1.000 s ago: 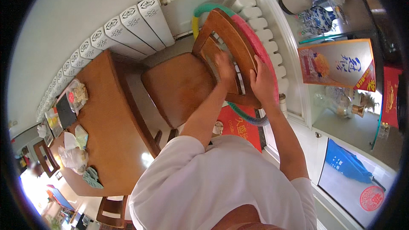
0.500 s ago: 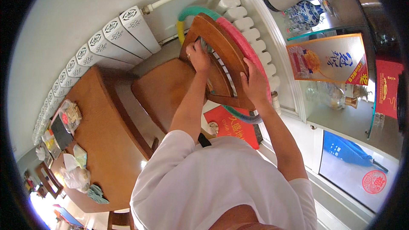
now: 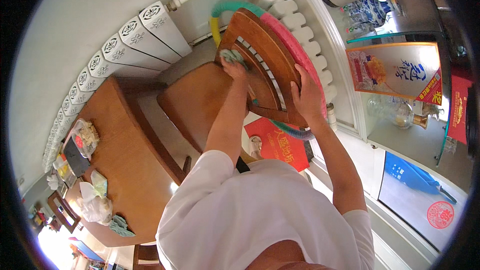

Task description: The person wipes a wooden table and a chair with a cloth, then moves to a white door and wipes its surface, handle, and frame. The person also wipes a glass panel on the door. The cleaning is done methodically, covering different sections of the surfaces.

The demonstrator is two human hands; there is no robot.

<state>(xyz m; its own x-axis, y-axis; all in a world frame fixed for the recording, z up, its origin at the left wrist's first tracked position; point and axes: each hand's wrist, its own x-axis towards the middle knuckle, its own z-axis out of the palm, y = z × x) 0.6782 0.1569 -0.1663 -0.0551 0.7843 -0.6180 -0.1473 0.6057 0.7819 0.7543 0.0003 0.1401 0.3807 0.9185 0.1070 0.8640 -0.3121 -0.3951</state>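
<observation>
A brown wooden chair (image 3: pixel 192 92) stands in front of me, its slatted backrest on the right side. My left hand (image 3: pixel 237 68) is closed on a grey-green cloth (image 3: pixel 231 56). It presses the cloth against the lower part of the backrest, just above the seat. The top rail (image 3: pixel 275 55) of the backrest is held by my right hand (image 3: pixel 308 97), with the fingers over its edge. Behind the backrest curves a hoop (image 3: pixel 287 40) in green, pink and yellow.
On the left is a wooden table (image 3: pixel 127 170) with a food container (image 3: pixel 85 139), plastic bags (image 3: pixel 95 207) and another green cloth (image 3: pixel 120 226). White radiators (image 3: pixel 162 27) line the wall. A glass-shelved cabinet (image 3: pixel 395 125) with bottles and boxes stands at right. A red mat (image 3: pixel 280 142) lies below the chair.
My left hand with the cloth has moved slightly down along the backrest's lower part, and more of the cloth shows. My right hand stays on the top rail. The view has shifted a little.
</observation>
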